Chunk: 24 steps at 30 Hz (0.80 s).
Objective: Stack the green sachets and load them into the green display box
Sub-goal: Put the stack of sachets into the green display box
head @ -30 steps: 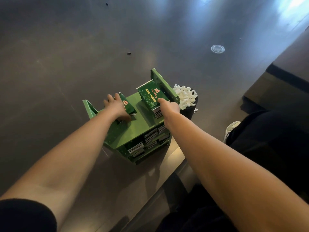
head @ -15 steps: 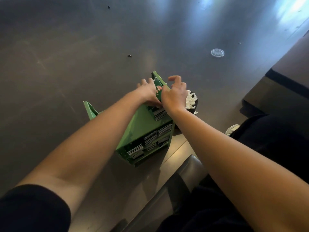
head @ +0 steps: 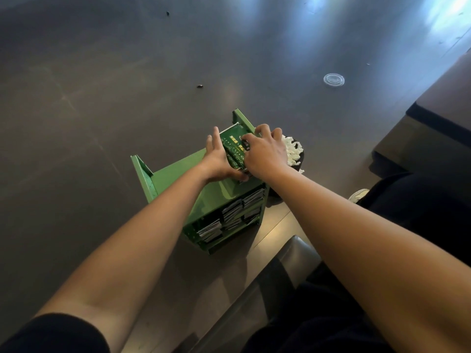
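The green display box (head: 178, 179) stands on the dark table near its front edge, its lower shelves packed with sachets (head: 230, 214). On its top, against the right end wall, lies a stack of green sachets (head: 233, 143) with yellow print. My left hand (head: 216, 159) holds the stack's left side, fingers straight along it and thumb under the near edge. My right hand (head: 265, 151) rests on the stack's right side with fingers curled over the top sachet. The hands hide most of the stack.
A dark cup of white sachets (head: 293, 151) stands right behind the box. A clear plastic lid (head: 334, 79) and a small dark crumb (head: 200, 86) lie farther back on the table (head: 102, 98). A chair back (head: 280, 271) sits at the front edge, and a shoe (head: 358, 195) shows at right.
My left hand carried a sachet from the box top's left part over to the stack at the right. Both hands have closed in on the stack and now hold it from either side.
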Motion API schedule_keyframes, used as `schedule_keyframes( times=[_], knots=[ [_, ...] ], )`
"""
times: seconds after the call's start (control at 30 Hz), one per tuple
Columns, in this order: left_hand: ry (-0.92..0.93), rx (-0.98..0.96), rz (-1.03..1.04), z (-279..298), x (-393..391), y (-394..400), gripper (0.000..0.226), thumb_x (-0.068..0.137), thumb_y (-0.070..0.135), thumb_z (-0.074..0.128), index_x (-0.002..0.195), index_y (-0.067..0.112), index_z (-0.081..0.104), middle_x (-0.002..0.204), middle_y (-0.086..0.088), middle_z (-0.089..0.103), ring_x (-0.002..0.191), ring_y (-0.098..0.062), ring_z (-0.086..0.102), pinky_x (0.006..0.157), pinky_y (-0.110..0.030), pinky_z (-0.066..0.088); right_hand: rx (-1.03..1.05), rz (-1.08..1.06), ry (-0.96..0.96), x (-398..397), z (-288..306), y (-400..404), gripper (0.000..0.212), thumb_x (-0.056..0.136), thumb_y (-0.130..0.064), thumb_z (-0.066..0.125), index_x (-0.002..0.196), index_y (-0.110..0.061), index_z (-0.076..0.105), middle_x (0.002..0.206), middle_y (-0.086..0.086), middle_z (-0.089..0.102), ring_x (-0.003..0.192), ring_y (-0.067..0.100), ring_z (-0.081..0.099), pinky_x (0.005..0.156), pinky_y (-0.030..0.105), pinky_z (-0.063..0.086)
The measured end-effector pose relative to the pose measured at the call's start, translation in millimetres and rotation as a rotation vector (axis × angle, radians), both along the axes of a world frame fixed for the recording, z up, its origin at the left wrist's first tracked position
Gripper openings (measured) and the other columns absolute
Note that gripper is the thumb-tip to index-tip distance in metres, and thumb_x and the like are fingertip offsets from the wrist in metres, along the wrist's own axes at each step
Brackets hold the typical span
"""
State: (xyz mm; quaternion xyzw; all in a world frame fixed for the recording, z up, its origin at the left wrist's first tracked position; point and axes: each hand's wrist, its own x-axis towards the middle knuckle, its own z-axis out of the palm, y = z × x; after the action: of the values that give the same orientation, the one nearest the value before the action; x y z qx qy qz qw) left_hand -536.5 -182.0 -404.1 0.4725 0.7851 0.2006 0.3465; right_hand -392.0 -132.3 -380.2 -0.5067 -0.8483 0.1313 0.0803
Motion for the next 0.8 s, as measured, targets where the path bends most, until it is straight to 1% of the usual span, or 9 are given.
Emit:
schedule_keyframes(
  times=[0.13, 0.23, 0.37, 0.47, 0.57, 0.63, 0.7, 0.77, 0.8],
  knots=[
    [0.012, 0.099, 0.012, -6, 6, 6, 0.158, 0.064, 0.024, 0.098, 0.159, 0.024, -0.027, 0.170, -0.012, -0.013, 0.156, -0.031, 0.015, 0.124, -0.044, 0.027, 0.001, 0.021, 0.009, 1, 0, 4, 0.051, 0.094, -0.027, 0.050, 0.144, -0.035, 0.049, 0.144, 0.005, 0.037, 0.128, 0.032, 0.031, 0.104, 0.043, 0.040],
    [0.027, 0.096, 0.012, 0, 7, 11, 0.155, 0.067, 0.020, 0.097, 0.159, 0.026, -0.027, 0.170, -0.013, -0.015, 0.157, -0.032, 0.017, 0.121, -0.042, 0.030, -0.030, 0.024, 0.049, 2, 3, 7, 0.051, 0.094, -0.027, 0.047, 0.144, -0.034, 0.048, 0.144, 0.006, 0.037, 0.129, 0.032, 0.031, 0.104, 0.042, 0.040],
    [0.086, -0.028, 0.000, 16, 6, 11, 0.159, 0.064, 0.029, 0.099, 0.158, 0.030, -0.029, 0.169, -0.013, -0.024, 0.158, -0.035, 0.011, 0.122, -0.047, 0.028, -0.077, 0.022, 0.142, 1, 11, 8, 0.049, 0.095, -0.025, 0.046, 0.144, -0.030, 0.048, 0.142, 0.006, 0.037, 0.129, 0.030, 0.030, 0.101, 0.044, 0.044],
    [0.153, -0.161, -0.040, 34, 6, 10, 0.155, 0.068, 0.030, 0.097, 0.157, 0.028, -0.030, 0.169, -0.012, -0.025, 0.159, -0.036, 0.006, 0.124, -0.052, 0.025, -0.086, 0.034, 0.192, 3, 21, 8, 0.049, 0.095, -0.024, 0.046, 0.144, -0.026, 0.048, 0.140, 0.006, 0.037, 0.130, 0.030, 0.030, 0.103, 0.046, 0.044],
    [0.217, -0.270, -0.096, 58, 6, 14, 0.153, 0.069, 0.035, 0.095, 0.158, 0.026, -0.029, 0.169, -0.012, -0.024, 0.159, -0.036, 0.000, 0.125, -0.057, 0.021, -0.118, 0.041, 0.223, 6, 34, 12, 0.040, 0.095, -0.022, 0.050, 0.134, -0.023, 0.058, 0.134, 0.007, 0.045, 0.128, 0.029, 0.036, 0.101, 0.046, 0.045],
    [0.249, -0.277, -0.125, 76, 8, 23, 0.150, 0.072, 0.034, 0.094, 0.158, 0.023, -0.028, 0.169, -0.014, -0.023, 0.159, -0.036, -0.001, 0.125, -0.056, 0.019, -0.122, 0.047, 0.255, 7, 44, 16, 0.033, 0.092, -0.020, 0.052, 0.121, -0.023, 0.067, 0.124, 0.007, 0.055, 0.123, 0.029, 0.048, 0.098, 0.045, 0.049],
    [0.283, -0.242, -0.131, 98, 17, 35, 0.143, 0.077, 0.031, 0.091, 0.159, 0.022, -0.027, 0.170, -0.013, -0.022, 0.159, -0.035, 0.001, 0.126, -0.055, 0.019, -0.116, 0.017, 0.302, 12, 58, 20, 0.029, 0.089, -0.018, 0.051, 0.108, -0.022, 0.072, 0.113, 0.005, 0.063, 0.110, 0.028, 0.059, 0.089, 0.040, 0.053],
    [0.305, -0.191, -0.138, 121, 29, 50, 0.135, 0.083, 0.030, 0.086, 0.160, 0.020, -0.025, 0.171, -0.014, -0.019, 0.159, -0.036, 0.003, 0.125, -0.053, 0.021, -0.113, -0.022, 0.330, 19, 74, 30, 0.026, 0.087, -0.017, 0.052, 0.101, -0.022, 0.074, 0.105, 0.004, 0.069, 0.096, 0.027, 0.064, 0.076, 0.032, 0.052],
    [0.309, -0.160, -0.146, 134, 36, 58, 0.131, 0.085, 0.029, 0.084, 0.160, 0.019, -0.023, 0.171, -0.015, -0.018, 0.158, -0.037, 0.004, 0.125, -0.052, 0.021, -0.105, -0.033, 0.339, 23, 84, 35, 0.025, 0.087, -0.017, 0.053, 0.100, -0.022, 0.074, 0.102, 0.004, 0.070, 0.091, 0.026, 0.064, 0.073, 0.030, 0.049]
  ],
)
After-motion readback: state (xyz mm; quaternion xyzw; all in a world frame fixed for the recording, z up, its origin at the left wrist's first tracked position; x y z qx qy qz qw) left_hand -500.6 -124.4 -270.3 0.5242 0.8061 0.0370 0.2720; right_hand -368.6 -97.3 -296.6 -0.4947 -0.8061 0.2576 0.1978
